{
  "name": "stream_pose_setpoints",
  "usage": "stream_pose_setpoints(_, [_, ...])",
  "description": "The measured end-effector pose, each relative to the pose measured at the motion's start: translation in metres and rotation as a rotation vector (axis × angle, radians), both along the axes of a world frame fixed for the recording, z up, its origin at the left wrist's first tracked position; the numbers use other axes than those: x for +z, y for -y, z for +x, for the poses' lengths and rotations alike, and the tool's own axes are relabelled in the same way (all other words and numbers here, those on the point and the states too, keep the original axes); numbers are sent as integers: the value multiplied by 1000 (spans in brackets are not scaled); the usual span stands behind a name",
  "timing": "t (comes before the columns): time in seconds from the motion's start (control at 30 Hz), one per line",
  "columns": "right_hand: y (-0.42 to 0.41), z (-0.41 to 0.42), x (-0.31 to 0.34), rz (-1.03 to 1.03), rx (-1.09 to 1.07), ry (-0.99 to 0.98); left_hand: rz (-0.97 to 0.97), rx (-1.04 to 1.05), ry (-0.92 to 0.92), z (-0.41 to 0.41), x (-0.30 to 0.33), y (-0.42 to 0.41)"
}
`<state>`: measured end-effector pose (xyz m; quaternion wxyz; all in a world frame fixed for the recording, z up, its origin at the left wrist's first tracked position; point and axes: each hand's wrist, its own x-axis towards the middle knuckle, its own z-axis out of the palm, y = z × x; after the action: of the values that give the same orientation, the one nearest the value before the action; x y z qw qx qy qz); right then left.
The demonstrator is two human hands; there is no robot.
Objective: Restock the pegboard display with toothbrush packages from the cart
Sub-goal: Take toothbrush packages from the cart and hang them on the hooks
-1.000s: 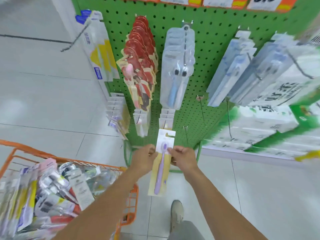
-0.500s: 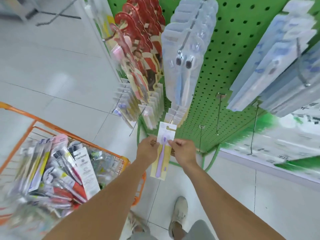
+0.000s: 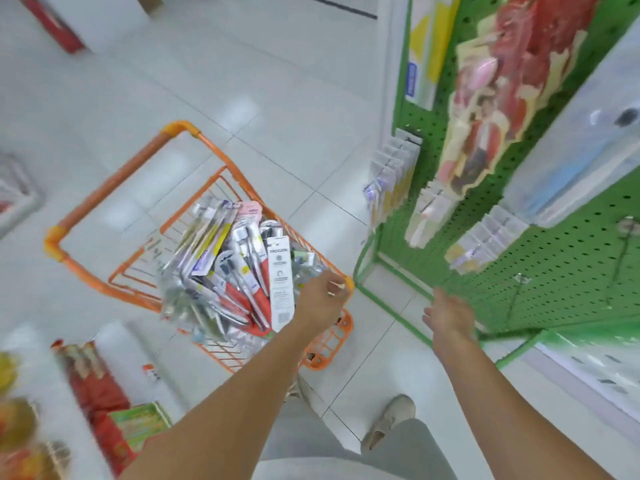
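Bare of any package, both of my hands sit between the cart and the display. I judge the step in hand to be fetching the next package from the cart.

My left hand point(image 3: 323, 299) is over the near right corner of the orange wire cart point(image 3: 188, 131), its fingers bent down at the rim; the blur keeps me from telling whether they are apart or clamped on the rim or on a package edge. My right hand point(image 3: 448, 315) hangs in the air with loose, spread fingers, holding nothing, just in front of the green frame at the foot of the pegboard point(image 3: 561, 278).

The toothbrush packages point(image 3: 235, 268) lie heaped in the cart basket. They are flat cards under shiny clear blisters, mostly red, grey and white, crossed over one another. A tall white card point(image 3: 280, 282) stands on end at the right side of the heap, nearest my left hand.

The next move calls for pinching a single package by its top edge, so that the hang hole stays free and neighbouring blisters do not lift with it.

On the pegboard, bare metal hooks point(image 3: 519, 282) project low on the panel, and short rows of small packs hang above them.
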<state>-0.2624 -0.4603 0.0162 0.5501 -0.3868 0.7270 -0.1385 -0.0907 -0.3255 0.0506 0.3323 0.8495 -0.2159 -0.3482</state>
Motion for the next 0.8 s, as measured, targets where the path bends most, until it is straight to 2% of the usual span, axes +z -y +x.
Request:
stream_pose_setpoints(0.03, [-25,18,1,28,69,81,24,59,46,15,-5,-24])
stream_pose_setpoints(0.13, [-92,87,12,143,512,228,103,239,144,67,-12,-85])
stream_pose_setpoints(0.2, [-116,139,8,93,731,176,93,327,151,105,-11,-111])
stream_pose_setpoints(0.27, [-131,183,4,25,843,44,20,405,132,140,-7,-129])
stream_pose_setpoints(0.37, [-146,231,-10,-32,878,-96,-36,421,58,181,-7,-150])
stream_pose_setpoints(0.47, [-151,257,-30,-76,803,-244,-41,374,-24,203,-14,-162])
stream_pose_setpoints(0.53, [-151,264,-41,-68,728,-262,-23,322,-68,211,-20,-164])
stream_pose_setpoints(0.63, [-152,264,-34,-107,728,-270,-13,250,-162,216,-26,-159])
stream_pose_setpoints(0.8, [-172,265,11,-526,978,-163,-22,142,-463,212,-14,-130])
